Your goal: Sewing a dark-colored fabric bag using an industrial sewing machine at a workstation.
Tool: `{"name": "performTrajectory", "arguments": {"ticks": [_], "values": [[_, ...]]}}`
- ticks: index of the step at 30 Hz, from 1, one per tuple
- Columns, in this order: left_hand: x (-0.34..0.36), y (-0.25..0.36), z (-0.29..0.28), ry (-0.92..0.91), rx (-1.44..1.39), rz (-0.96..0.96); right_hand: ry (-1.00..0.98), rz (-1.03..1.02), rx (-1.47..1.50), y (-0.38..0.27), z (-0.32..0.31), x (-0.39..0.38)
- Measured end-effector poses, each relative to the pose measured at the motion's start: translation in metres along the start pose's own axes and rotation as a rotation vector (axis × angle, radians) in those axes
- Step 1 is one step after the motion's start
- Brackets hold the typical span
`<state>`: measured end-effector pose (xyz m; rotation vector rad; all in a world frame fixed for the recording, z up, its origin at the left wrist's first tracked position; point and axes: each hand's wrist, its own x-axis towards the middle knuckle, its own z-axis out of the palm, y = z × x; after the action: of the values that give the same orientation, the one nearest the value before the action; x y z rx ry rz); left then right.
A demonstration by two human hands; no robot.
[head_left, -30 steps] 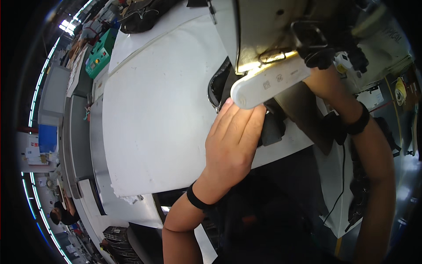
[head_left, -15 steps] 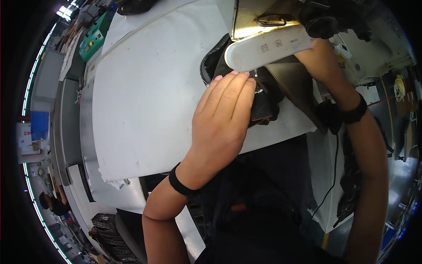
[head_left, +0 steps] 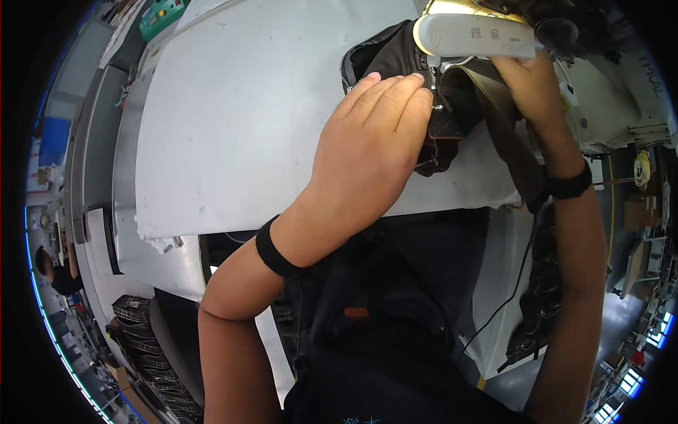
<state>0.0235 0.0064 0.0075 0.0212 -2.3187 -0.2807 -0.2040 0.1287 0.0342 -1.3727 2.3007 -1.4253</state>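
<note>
A dark brown bag piece (head_left: 395,60) with metal zips lies at the far side of the white tabletop. My left hand (head_left: 374,141) rests palm down on its near part, fingers stretched out and close together. By the fingertips shows a silver zip pull (head_left: 437,107). A long white rounded cover (head_left: 473,37) juts over the bag from the right. My right hand (head_left: 531,92) is just below the cover's right end, at the olive-brown edge of the bag; its fingers are mostly hidden. A brown flap (head_left: 510,152) of the bag hangs towards me beside my right wrist.
The white tabletop (head_left: 233,127) spreads to the left. A lit dark machine part (head_left: 554,32) stands behind the cover. A green control box (head_left: 161,17) is at the far left. Dark patterned pieces (head_left: 145,336) are stacked lower left. A black cable (head_left: 510,290) runs down at the right.
The whole view has shifted, so the table and bag sit higher. My left fingertips are now farther from the white cover, and more of the brown bag and its zip shows between them.
</note>
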Motion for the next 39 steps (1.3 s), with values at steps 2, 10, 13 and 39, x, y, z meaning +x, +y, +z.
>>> {"name": "performTrajectory", "arguments": {"ticks": [2, 10, 13, 39], "values": [[0.000, 0.000, 0.000, -0.003, 0.005, 0.000, 0.000, -0.017, 0.007, 0.003, 0.000, 0.000], [0.002, -0.005, -0.001, -0.038, -0.031, -0.031, -0.007, 0.112, -0.114, 0.007, -0.005, 0.003], [0.002, -0.004, 0.001, -0.029, -0.088, -0.054, 0.019, 0.042, -0.143, 0.000, -0.004, 0.000], [-0.002, 0.002, 0.007, 0.047, -0.168, -0.158, 0.171, -0.054, -0.090, -0.009, 0.004, -0.003]]}}
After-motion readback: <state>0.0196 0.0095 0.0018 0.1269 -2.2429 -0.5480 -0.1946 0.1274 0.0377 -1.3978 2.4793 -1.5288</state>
